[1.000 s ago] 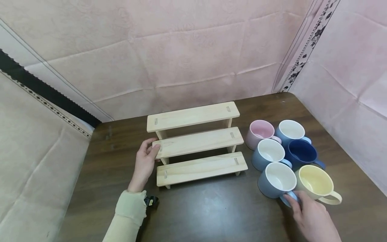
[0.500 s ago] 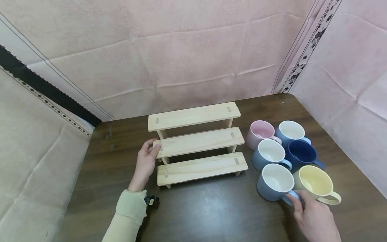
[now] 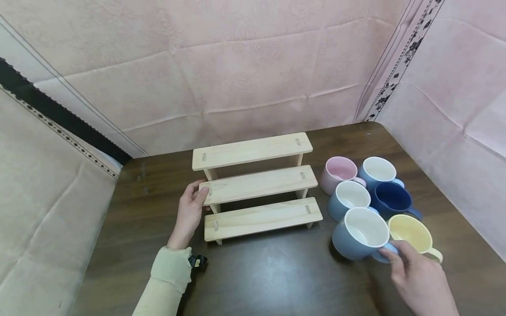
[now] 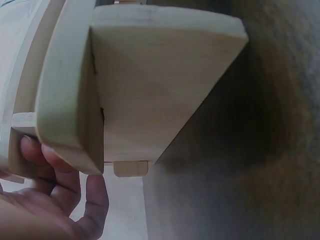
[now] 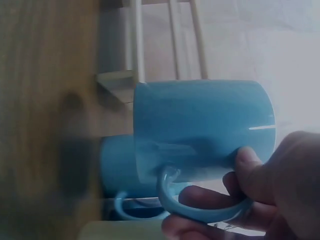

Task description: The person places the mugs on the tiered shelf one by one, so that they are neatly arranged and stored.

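Observation:
My right hand (image 3: 424,276) holds a light blue mug (image 3: 352,241) by its handle, thumb on top in the head view. The mug is raised off the table; in the right wrist view its blue side (image 5: 205,125) is apart from the wood and its shadow. At left, my left hand (image 3: 189,215) grips the left end of the middle step of a three-step wooden display stand (image 3: 257,185). The left wrist view shows the fingers (image 4: 65,170) bent around the board's end.
Right of the stand are a pink mug (image 3: 330,179), two light blue mugs, one nearer (image 3: 339,205) and one at the back (image 3: 370,181), a dark blue mug (image 3: 385,205) and a yellow mug (image 3: 411,232). Fabric walls (image 3: 253,79) border the brown table (image 3: 130,245).
The held light blue mug has risen from the table and tilted slightly, with a shadow now below it. My left hand stays on the stand.

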The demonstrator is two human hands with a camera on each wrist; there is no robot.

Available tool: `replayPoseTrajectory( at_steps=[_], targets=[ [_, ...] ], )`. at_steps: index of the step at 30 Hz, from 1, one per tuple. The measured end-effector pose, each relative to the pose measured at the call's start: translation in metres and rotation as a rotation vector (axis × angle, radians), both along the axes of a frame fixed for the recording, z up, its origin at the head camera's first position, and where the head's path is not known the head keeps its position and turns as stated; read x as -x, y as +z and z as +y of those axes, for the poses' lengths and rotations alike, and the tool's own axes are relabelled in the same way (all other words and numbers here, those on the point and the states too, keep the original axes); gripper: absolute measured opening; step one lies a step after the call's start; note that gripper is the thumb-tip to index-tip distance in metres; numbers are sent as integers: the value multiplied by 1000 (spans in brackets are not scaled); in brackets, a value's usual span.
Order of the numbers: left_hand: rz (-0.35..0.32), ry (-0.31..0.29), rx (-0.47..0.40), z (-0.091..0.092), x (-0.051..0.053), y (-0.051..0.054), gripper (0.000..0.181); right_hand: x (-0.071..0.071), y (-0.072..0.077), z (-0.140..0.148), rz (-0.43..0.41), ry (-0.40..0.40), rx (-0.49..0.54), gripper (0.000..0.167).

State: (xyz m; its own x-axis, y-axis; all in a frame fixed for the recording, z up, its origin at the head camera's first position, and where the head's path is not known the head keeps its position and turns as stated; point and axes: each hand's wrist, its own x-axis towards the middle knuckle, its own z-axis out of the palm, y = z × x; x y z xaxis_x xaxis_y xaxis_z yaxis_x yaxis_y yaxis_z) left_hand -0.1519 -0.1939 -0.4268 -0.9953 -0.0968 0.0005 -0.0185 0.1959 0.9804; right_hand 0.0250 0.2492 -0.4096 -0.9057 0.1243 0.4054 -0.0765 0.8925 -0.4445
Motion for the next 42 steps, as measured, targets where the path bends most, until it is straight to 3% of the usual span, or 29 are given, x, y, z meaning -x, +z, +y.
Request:
replayPoseTrajectory(
  at_steps=[11,18,24,31,42],
  targets=[
    [34,37,-22,4,0,-1,40,7,39,4,-22,63,-8,14],
    [35,34,-20,4,0,1,40,18,64,0,71,177,-62,21],
    [30,41,-7,4,-1,1,40,29,83,-8,100,211,-48,23],
    [41,35,-1,4,0,0,40,47,99,-16,167,300,-90,22],
    [36,35,-2,4,-1,-1,41,84,122,-35,201,366,-43,21]
  ],
)
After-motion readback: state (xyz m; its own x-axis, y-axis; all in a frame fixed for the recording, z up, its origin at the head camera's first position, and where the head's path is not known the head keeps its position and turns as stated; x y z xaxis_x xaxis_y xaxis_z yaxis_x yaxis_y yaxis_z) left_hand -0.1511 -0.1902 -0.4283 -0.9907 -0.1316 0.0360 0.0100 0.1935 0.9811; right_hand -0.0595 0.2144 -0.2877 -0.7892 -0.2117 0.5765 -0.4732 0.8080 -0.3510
